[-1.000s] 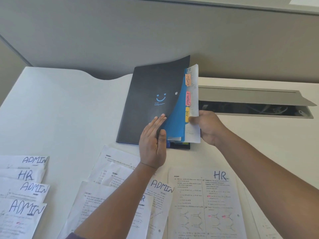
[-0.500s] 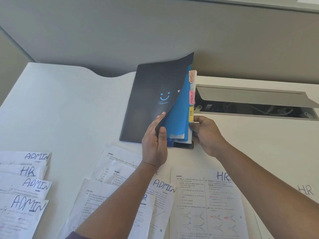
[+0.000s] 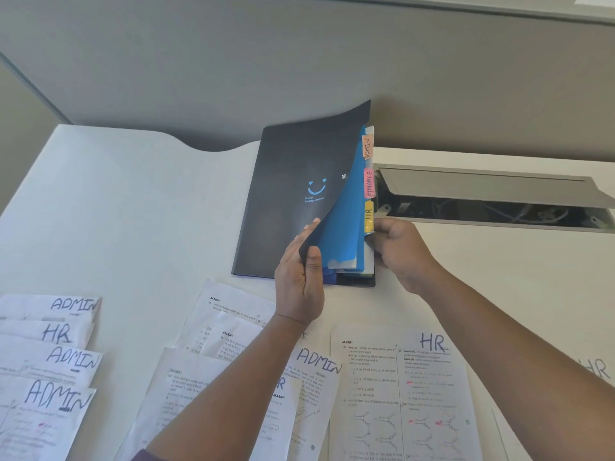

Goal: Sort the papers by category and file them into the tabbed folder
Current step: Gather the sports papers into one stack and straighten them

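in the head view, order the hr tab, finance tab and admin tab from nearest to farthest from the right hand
From the right hand:
1. HR tab, yellow, lowest, just above the fingers.
2. FINANCE tab, pink, middle.
3. ADMIN tab, orange, topmost.

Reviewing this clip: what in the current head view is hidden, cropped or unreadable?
- Folder contents: hidden by the black cover and blue dividers.
- Right hand fingertips: tucked behind the page edges below the HR tab.
- Printed text on the HR sheet: too small and blurred.
- Faint "HR" paper at right: mostly covered by the right forearm.
- ADMIN papers at left: cropped by the frame edge.
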{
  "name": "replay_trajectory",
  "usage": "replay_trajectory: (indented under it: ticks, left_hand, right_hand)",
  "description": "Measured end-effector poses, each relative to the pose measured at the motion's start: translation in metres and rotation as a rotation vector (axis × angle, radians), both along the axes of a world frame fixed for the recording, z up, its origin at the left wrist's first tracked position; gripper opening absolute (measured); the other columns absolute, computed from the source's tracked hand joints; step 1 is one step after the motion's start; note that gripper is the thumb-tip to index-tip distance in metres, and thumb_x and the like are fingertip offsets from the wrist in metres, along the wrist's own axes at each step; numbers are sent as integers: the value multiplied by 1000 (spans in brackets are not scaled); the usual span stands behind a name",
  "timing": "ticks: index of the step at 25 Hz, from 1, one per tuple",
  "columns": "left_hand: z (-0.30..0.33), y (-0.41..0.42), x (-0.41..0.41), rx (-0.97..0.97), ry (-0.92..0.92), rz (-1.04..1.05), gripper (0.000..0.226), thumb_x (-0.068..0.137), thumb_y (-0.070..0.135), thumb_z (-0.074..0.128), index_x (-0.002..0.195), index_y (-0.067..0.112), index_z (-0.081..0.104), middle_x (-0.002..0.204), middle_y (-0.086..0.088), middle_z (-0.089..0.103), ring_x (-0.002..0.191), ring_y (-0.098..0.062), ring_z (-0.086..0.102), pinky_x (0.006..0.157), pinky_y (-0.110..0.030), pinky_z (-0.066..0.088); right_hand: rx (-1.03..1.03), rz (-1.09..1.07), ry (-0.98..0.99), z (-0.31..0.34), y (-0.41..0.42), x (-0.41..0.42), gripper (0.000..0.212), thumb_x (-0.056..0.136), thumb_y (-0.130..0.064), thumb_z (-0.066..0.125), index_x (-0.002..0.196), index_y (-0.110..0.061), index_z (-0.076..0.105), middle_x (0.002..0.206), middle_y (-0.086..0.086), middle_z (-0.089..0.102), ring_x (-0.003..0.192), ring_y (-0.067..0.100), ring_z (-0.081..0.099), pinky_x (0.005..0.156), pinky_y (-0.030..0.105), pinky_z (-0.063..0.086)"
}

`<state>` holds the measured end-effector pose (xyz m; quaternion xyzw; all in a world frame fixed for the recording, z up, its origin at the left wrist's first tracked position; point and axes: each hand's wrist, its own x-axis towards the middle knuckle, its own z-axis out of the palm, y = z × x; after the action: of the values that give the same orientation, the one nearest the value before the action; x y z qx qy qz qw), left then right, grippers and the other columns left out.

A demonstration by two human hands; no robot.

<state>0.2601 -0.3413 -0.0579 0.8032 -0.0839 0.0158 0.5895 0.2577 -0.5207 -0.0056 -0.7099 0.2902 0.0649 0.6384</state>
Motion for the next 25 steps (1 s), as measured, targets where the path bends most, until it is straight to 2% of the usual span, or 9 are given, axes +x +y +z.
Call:
replay_trajectory:
  ticks: [3,6,8,12,15,18,22,25]
  left_hand:
    - [-2,0,0,-5,-11,-16,54,106,38,34,108,-7,63,102,-29,65,95,-35,58,77,-45,49]
    - [-1,1,-1,2,-12,-5,53,106,36,34,106,-9,62,101,-31,65,94,-34,56,78,-50,49]
    - [-3,1,-1,-4,-5,-3,51,106,35,35,113,-6,63,105,-28,66,99,-35,59,82,-55,52]
    - [-7,2,2,-52,-40,-68,46,108,37,34,142,16,58,132,-10,67,124,-31,61,100,-59,52]
    - [-5,2,2,-83,-99,-109,44,108,32,35,149,29,51,147,12,59,138,-23,54,107,-58,48]
    - [-1,1,3,-55,-162,-127,43,107,30,36,149,33,46,147,34,48,143,-17,50,111,-56,46]
    - [-1,0,4,-29,-180,-122,43,107,29,36,148,36,48,146,37,47,142,-14,50,112,-54,46]
    - [-1,-3,4,42,-177,-116,43,107,30,36,146,26,55,144,22,53,140,-18,52,116,-49,42]
  right_hand:
    - [9,44,7,-2,-3,6,33,105,2,49,106,-19,75,105,3,80,93,18,78,76,36,66]
    - [17,61,32,-4,2,12,37,105,5,45,108,-18,74,106,4,80,99,23,78,78,40,66]
    - [19,72,30,-4,2,12,36,105,4,46,109,-18,74,106,4,80,98,22,78,78,40,66]
    - [6,87,14,-1,-3,10,36,105,3,47,104,-21,74,98,-2,80,93,17,78,73,34,66]
    - [-9,94,20,-5,-2,15,32,103,7,49,109,-13,74,102,3,80,93,21,79,71,35,65]
    - [-4,119,8,-10,2,16,25,102,6,54,113,-5,72,103,8,80,91,24,79,68,33,63]
    - [49,77,15,-16,3,15,23,103,3,53,111,-7,73,100,7,80,89,25,78,72,36,64]
    - [81,45,27,-19,3,14,25,105,0,50,114,-8,72,100,7,80,89,23,79,70,35,64]
